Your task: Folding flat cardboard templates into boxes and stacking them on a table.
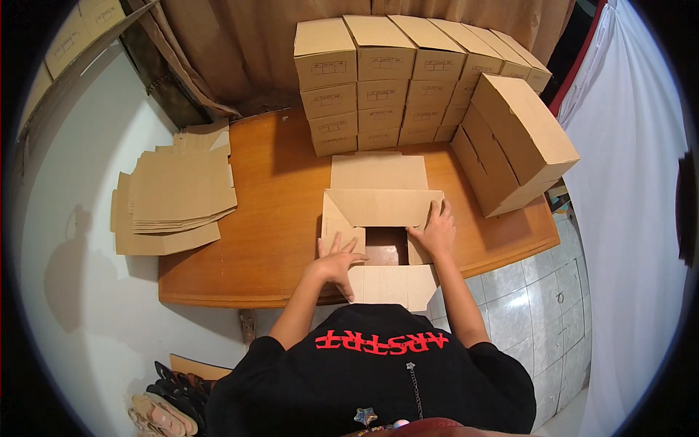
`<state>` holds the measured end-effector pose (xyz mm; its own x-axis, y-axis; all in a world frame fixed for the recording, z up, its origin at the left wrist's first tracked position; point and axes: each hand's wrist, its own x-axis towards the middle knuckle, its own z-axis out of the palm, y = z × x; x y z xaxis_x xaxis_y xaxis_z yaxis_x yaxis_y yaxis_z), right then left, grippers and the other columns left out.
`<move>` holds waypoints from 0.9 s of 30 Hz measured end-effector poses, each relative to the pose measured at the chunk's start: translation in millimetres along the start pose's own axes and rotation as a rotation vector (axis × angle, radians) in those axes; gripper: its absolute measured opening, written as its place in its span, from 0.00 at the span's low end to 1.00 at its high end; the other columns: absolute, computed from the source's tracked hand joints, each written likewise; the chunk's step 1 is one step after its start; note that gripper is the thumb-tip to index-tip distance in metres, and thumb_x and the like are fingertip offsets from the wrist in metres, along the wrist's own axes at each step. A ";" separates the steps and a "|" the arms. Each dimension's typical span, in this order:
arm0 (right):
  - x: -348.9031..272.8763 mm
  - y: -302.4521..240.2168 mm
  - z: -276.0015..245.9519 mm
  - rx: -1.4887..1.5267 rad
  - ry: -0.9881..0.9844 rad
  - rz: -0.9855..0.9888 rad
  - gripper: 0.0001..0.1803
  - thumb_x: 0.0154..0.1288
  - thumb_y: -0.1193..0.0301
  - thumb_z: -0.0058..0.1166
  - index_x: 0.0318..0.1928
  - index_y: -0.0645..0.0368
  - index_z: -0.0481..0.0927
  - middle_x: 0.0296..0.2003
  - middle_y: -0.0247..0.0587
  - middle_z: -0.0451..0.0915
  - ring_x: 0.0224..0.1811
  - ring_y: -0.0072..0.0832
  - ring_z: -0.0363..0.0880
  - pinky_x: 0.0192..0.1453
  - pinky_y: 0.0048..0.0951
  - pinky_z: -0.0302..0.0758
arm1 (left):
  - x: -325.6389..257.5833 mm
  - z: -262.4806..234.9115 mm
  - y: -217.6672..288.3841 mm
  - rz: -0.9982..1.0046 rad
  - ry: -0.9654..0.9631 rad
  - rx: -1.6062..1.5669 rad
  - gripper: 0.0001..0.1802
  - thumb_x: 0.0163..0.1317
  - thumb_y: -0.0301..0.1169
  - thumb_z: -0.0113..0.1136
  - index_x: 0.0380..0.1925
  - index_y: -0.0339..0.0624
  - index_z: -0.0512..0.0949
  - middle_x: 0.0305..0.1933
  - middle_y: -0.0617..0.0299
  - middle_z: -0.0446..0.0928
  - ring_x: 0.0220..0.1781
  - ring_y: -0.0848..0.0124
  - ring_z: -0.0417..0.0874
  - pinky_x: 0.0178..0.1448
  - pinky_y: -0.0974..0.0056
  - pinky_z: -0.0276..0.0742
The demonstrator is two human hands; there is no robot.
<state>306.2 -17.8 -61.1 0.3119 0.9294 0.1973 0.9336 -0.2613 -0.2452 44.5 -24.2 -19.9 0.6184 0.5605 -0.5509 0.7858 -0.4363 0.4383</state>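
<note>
A brown cardboard box (384, 208) stands at the table's front edge with its flaps partly folded inward. Through the rectangular gap between the flaps, the brown tabletop shows. One panel (378, 172) extends flat beyond the far side, and the near flap (389, 284) lies close to my body. My left hand (336, 264) rests on the left flap, fingers spread and thumb reaching toward the near corner. At the right side, my right hand (435, 229) grips the box, with its fingers over the far right corner and its thumb on the right flap.
Flat cardboard blanks (178, 189) lie piled on the left of the wooden table (269, 218). Closed boxes (382, 91) stand stacked in rows at the back, and more boxes (517, 142) stand at the right edge. White cloth (626, 218) hangs at right.
</note>
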 end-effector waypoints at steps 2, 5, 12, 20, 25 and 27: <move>-0.5 0.6 -0.6 -0.003 0.003 0.000 0.50 0.35 0.46 0.65 0.59 0.57 0.61 0.61 0.52 0.56 0.49 0.48 0.69 0.47 0.44 0.71 | -8.1 1.2 -2.9 -0.138 0.025 0.049 0.65 0.09 0.43 0.78 0.62 0.67 0.60 0.73 0.57 0.34 0.72 0.50 0.22 0.63 0.30 0.21; -0.8 0.3 -1.2 -0.008 0.002 -0.002 0.51 0.35 0.47 0.65 0.59 0.57 0.60 0.61 0.52 0.56 0.50 0.48 0.69 0.47 0.43 0.71 | -14.6 5.7 -10.7 -0.140 0.047 0.032 0.62 0.13 0.38 0.78 0.61 0.71 0.61 0.73 0.57 0.32 0.71 0.51 0.19 0.62 0.29 0.20; 5.0 10.7 1.9 0.152 -0.024 -0.011 0.48 0.39 0.48 0.64 0.58 0.61 0.62 0.60 0.56 0.55 0.55 0.51 0.64 0.55 0.43 0.67 | -19.7 2.7 -27.6 -0.090 0.074 -0.020 0.52 0.14 0.46 0.77 0.53 0.74 0.71 0.73 0.62 0.35 0.72 0.52 0.21 0.63 0.31 0.21; 35.1 51.9 39.3 1.006 -0.182 0.169 0.33 0.59 0.50 0.48 0.57 0.62 0.65 0.61 0.56 0.53 0.63 0.43 0.55 0.63 0.38 0.58 | -3.4 3.4 -54.7 -0.125 0.292 -0.399 0.25 0.49 0.50 0.61 0.49 0.64 0.76 0.71 0.57 0.46 0.72 0.49 0.40 0.67 0.37 0.34; 36.6 58.8 39.2 1.146 -0.212 0.083 0.30 0.61 0.54 0.48 0.57 0.63 0.66 0.62 0.52 0.52 0.64 0.40 0.53 0.65 0.36 0.56 | 28.0 23.6 -45.7 0.013 0.780 -0.531 0.25 0.55 0.40 0.58 0.53 0.48 0.69 0.67 0.49 0.51 0.65 0.45 0.55 0.64 0.48 0.55; 28.9 53.6 33.3 0.876 -0.171 0.051 0.32 0.59 0.55 0.50 0.57 0.63 0.65 0.62 0.52 0.53 0.64 0.43 0.54 0.64 0.37 0.57 | 35.8 25.9 -35.0 -0.032 0.913 -0.485 0.27 0.55 0.37 0.57 0.55 0.44 0.65 0.66 0.47 0.51 0.63 0.44 0.58 0.62 0.51 0.60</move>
<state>359.4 3.7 -100.1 0.2538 0.9665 0.0395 0.4280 -0.0756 -0.9006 39.3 -7.1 -73.4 0.1990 0.9756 0.0930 0.5902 -0.1951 0.7833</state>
